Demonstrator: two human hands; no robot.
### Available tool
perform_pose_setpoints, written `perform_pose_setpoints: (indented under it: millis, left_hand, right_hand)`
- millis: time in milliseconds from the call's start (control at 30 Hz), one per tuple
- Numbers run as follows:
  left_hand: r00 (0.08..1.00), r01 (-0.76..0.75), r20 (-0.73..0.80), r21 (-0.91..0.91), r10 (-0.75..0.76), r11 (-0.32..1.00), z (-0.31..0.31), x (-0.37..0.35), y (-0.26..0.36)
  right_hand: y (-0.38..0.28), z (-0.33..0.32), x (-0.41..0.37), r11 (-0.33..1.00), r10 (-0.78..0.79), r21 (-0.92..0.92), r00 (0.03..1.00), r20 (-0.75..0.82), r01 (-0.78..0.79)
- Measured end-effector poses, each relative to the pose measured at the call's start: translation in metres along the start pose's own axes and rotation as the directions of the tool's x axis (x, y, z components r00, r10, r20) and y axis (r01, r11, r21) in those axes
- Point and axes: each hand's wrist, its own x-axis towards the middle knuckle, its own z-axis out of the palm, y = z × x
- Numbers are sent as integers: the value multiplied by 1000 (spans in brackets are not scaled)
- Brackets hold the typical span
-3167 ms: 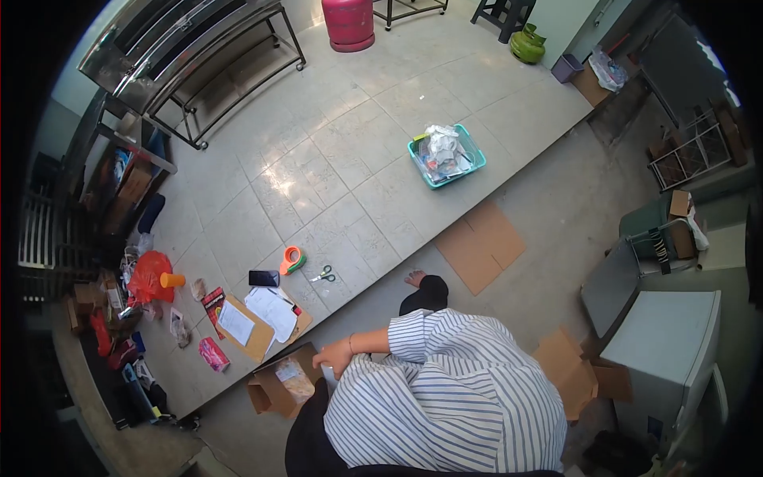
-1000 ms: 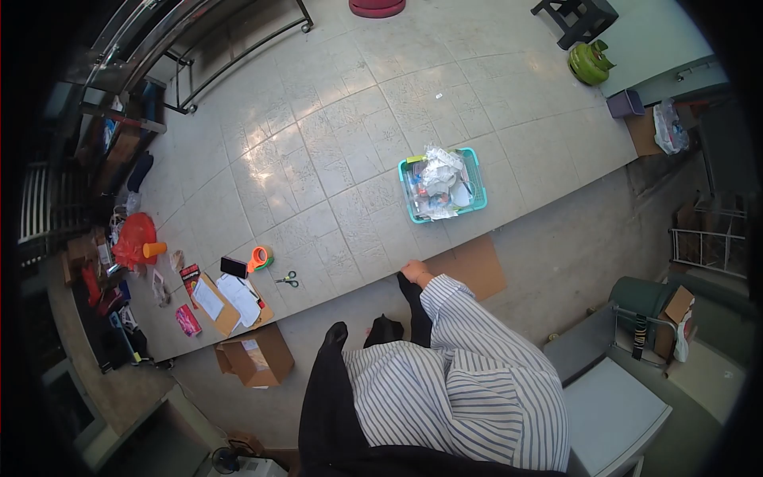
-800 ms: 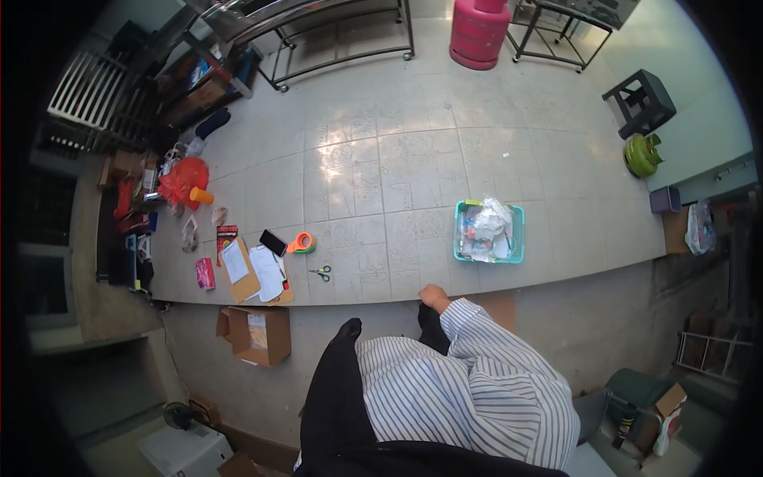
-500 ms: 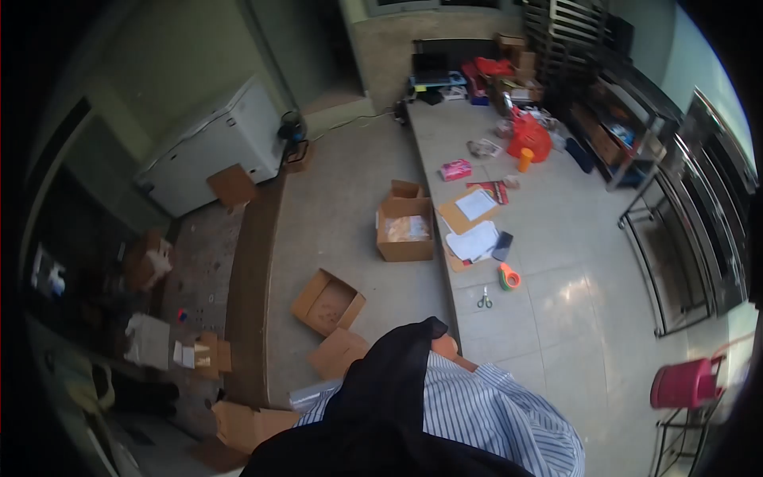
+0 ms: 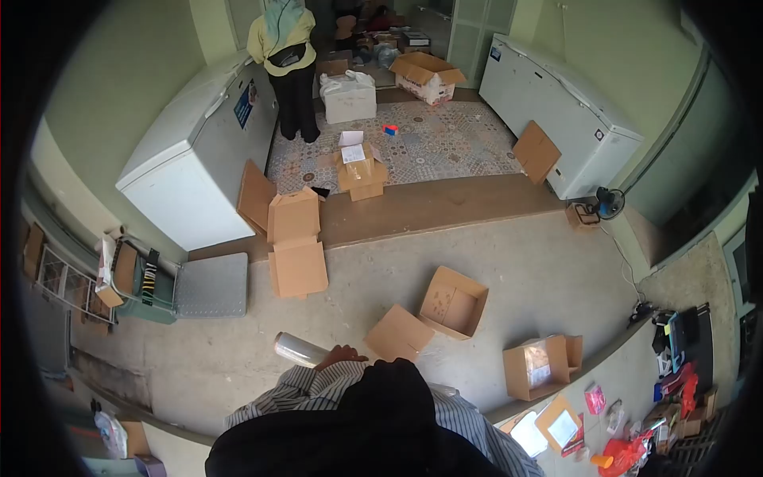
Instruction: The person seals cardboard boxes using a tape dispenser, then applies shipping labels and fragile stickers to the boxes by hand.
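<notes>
At the bottom middle of the head view, my left hand reaches out of a striped sleeve, its fingers closed at the near end of a roll of clear plastic wrap. The roll points out to the left, above the concrete floor. My right hand is hidden behind the black cloth on my front; only the striped right sleeve shows. Just beyond my left hand is a flat cardboard piece, touching an open cardboard box. Another open box with plastic-wrapped contents stands to the right.
An unfolded carton leans by the brown step. White chest freezers flank the patterned tiles, where a person in yellow stands. A metal-topped seat is at left. Papers, a red bag and a fan are at right.
My view has swung left, from the tiled ledge towards the freezers. My left hand and the person in yellow have come into sight. The plastic wrap roll now shows more fully.
</notes>
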Motion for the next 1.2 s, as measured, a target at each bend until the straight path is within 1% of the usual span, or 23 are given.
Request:
perform_pose_setpoints:
  millis: [33,67,100,133,200,233,300,333,367,433,500,533,600,700,833,933,1067,1200]
  left_hand:
    - [997,54,51,84,-58,995,-11,0,5]
    - [988,84,125,91,-95,992,-10,8,-4]
    - [987,94,125,83,-104,992,-15,12,0]
    - [994,46,98,-83,-38,995,-23,17,6]
    - [999,-35,13,-240,40,970,-35,43,32]
    - [999,-41,4,-251,43,967,-39,60,52]
    - [983,51,183,-194,-15,980,-52,102,91]
    - [990,9,140,-194,19,981,-25,130,96]
    - [995,29,104,-222,-6,975,-26,148,121]
    - [968,56,252,-148,-17,987,-28,203,159]
    - [976,-143,157,-76,153,987,-30,250,195]
    - [974,-194,107,-55,199,979,-33,269,211]
    - [967,-252,21,-58,254,966,-40,302,236]
    - [959,-282,-64,-88,277,955,-53,344,260]
    - [954,-277,-157,-129,256,952,-74,394,270]
    - [955,-253,-201,-170,218,952,-88,433,265]
    - [960,-199,-239,-211,147,957,-109,500,237]
    - [958,-148,-276,-235,80,961,-153,598,183]
  right_hand:
    - [10,-3,-2,1000,-15,-7,1000,20,15]
    - [22,-7,-6,1000,-25,-15,999,35,25]
    - [36,-12,-12,999,-31,-18,998,48,32]
    - [50,-19,-19,999,-36,-26,997,61,38]
    - [85,-37,-37,998,-33,-53,996,79,37]
    - [105,-48,-49,997,-26,-66,996,87,32]
    - [144,-76,-75,995,-5,-98,995,101,15]
    - [164,-92,-87,993,14,-118,994,105,-1]
    - [184,-108,-101,990,43,-138,994,102,-28]
    - [219,-135,-129,981,103,-174,990,96,-86]
    - [250,-160,-154,968,164,-204,983,87,-144]
    - [265,-169,-163,961,191,-220,979,76,-170]
    - [288,-185,-177,945,237,-243,970,52,-217]
    - [323,-202,-186,927,289,-258,957,35,-271]
    - [370,-221,-177,923,306,-261,951,46,-284]
    - [415,-237,-151,935,276,-253,959,70,-250]
    - [496,-263,-90,948,211,-264,972,104,-177]
    - [598,-308,11,947,141,-307,981,132,-95]
